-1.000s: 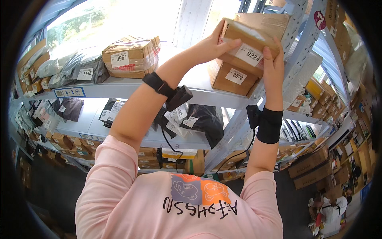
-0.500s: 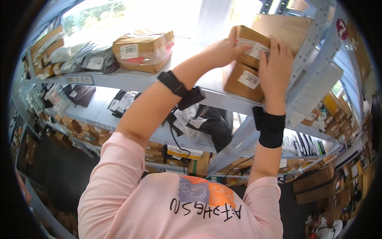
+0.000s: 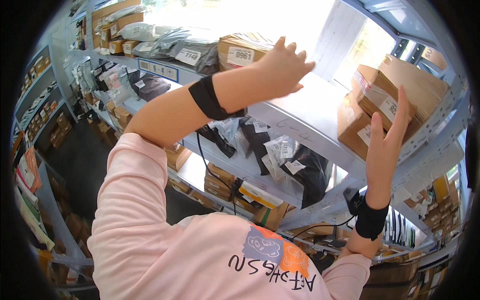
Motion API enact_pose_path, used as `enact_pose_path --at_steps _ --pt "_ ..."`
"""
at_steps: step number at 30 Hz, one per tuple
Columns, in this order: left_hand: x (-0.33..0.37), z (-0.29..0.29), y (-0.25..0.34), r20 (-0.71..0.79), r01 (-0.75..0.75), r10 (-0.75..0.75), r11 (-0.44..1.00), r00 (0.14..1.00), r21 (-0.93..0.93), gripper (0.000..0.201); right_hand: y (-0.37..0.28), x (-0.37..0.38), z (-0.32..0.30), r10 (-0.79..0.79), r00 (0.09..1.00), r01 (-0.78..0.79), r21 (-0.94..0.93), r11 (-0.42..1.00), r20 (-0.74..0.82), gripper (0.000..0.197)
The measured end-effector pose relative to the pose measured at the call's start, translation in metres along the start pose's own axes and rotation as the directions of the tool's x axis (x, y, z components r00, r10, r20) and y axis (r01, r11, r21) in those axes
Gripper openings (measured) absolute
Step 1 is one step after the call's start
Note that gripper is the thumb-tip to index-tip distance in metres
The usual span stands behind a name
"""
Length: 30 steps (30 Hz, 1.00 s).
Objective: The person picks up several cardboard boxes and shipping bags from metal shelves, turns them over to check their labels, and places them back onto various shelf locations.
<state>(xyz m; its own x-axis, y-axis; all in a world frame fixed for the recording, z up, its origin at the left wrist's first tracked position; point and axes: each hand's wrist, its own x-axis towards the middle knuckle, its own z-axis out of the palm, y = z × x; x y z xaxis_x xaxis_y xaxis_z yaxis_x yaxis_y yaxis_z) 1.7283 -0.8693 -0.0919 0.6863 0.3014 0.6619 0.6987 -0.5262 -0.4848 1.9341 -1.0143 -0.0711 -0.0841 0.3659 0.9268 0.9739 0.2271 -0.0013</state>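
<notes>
My left hand (image 3: 285, 70) is raised over the upper shelf, fingers apart and nothing in it. Its wrist passes in front of a taped cardboard box (image 3: 240, 51) with a white label, hiding part of it; whether they touch, I cannot tell. At the right end of the shelf, one small cardboard box (image 3: 372, 90) sits tilted on top of another carton (image 3: 352, 120). My right hand (image 3: 385, 132) is up against the front of these two boxes, its fingers spread, without gripping either one. Black straps circle both my wrists.
Grey plastic parcels (image 3: 187, 47) lie on the upper shelf (image 3: 280, 117) at the left. A larger carton (image 3: 415, 82) leans behind the stacked boxes beside a perforated metal upright (image 3: 440, 120). Black bagged parcels (image 3: 307, 167) fill the shelf below. A cable (image 3: 212, 170) hangs near my left arm.
My left hand has left the upper box and swung left toward the taped box. My right hand has loosened from the stacked boxes, which stay on the shelf. The view has turned left.
</notes>
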Motion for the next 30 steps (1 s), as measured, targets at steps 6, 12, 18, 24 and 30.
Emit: enact_pose_path --at_steps 6,12,18,24,30 --pt "-0.029 0.013 -0.072 0.126 0.001 0.025 0.979 0.992 -0.204 0.05 -0.053 -0.008 0.044 0.185 0.746 -0.664 0.695 0.276 0.64 0.065" --pt "-0.055 0.01 -0.089 -0.14 -0.103 0.041 0.875 0.989 -0.473 0.05 -0.05 0.007 0.119 0.217 0.461 -0.881 0.473 -0.007 0.861 0.066" --pt "-0.103 0.013 -0.143 0.102 0.074 -0.034 0.908 0.994 -0.413 0.076 -0.057 0.044 0.191 0.442 0.398 -0.906 0.421 0.05 0.804 0.056" --pt "-0.126 0.028 -0.148 0.071 0.076 -0.053 0.927 0.996 -0.368 0.081 -0.114 0.042 0.221 0.411 0.47 -0.807 0.569 -0.158 0.781 0.04" --pt "-0.159 0.04 -0.176 -0.032 0.043 -0.058 0.933 0.998 -0.357 0.082 -0.167 0.045 0.229 0.47 0.41 -0.823 0.539 -0.18 0.782 0.043"
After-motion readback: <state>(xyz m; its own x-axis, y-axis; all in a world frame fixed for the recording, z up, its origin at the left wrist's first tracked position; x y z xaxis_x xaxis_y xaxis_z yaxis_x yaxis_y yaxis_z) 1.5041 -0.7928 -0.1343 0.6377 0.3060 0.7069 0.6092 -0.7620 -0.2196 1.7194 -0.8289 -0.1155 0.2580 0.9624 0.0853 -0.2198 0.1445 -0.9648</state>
